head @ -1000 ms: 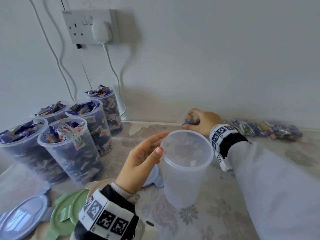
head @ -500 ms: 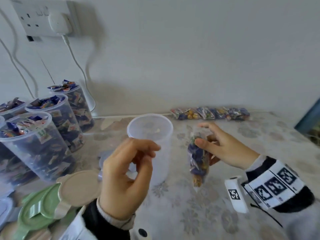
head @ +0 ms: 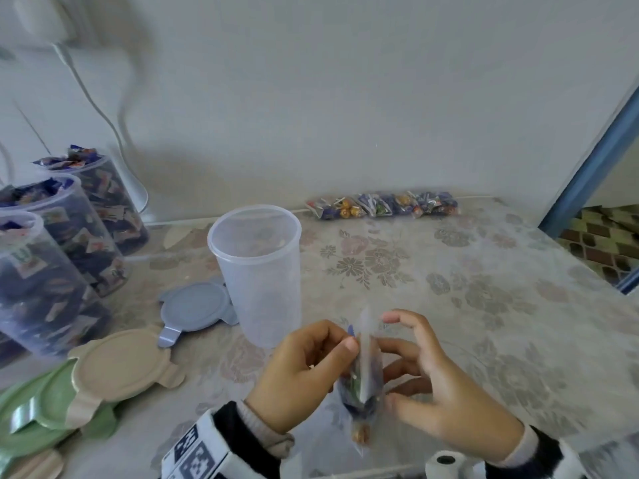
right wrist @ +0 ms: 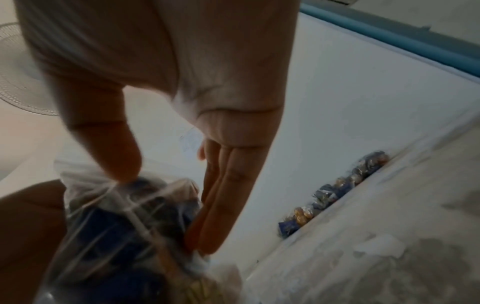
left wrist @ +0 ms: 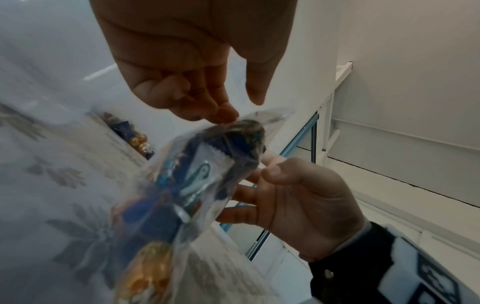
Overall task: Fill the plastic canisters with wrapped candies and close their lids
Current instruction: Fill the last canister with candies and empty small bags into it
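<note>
An empty clear canister (head: pixel 256 271) stands open at mid-table. In front of it, above the table, both hands hold a clear packet of wrapped candies (head: pixel 363 378) upright. My right hand (head: pixel 425 385) grips the packet (right wrist: pixel 124 216) between thumb and fingers. My left hand (head: pixel 311 368) has curled fingers, and its fingertips (left wrist: pixel 223 115) meet the packet's top end (left wrist: pixel 244 127). The packet's mouth looks closed. My right hand (left wrist: pixel 291 197) cups the packet (left wrist: pixel 197 181) from behind.
Several candy-filled open canisters (head: pixel 69 236) crowd the left side. A blue-grey lid (head: pixel 193 305), a beige lid (head: pixel 121 364) and green lids (head: pixel 34 409) lie at front left. A row of candy packets (head: pixel 380 205) lines the wall. The table edge is at right.
My right hand took a packet from the row at the wall and brought it in front of the canister. My left hand left the canister's rim and joined it on the packet.
</note>
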A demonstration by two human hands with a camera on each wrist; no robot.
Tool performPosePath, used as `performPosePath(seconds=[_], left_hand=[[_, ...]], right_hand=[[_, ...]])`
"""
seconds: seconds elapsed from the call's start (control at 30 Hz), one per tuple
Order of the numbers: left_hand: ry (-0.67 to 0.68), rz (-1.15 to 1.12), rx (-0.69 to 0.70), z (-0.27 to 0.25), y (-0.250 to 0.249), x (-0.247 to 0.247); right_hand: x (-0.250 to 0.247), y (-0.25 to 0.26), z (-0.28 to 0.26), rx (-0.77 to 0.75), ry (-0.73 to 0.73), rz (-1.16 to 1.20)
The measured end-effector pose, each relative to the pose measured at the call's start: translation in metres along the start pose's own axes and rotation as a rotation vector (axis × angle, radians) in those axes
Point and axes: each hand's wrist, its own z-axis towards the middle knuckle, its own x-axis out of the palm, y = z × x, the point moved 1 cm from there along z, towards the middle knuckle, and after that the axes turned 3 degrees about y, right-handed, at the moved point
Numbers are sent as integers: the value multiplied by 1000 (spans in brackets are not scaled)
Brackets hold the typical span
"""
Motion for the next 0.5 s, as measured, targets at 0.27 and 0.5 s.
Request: performPosePath(seconds=[0.27, 0.5], left_hand=[[70, 10, 46, 2, 3, -1], [174, -12, 68, -4, 8, 2]], right_hand=[[8, 8, -2, -52, -147, 107], [16, 7, 11, -117, -223, 318]])
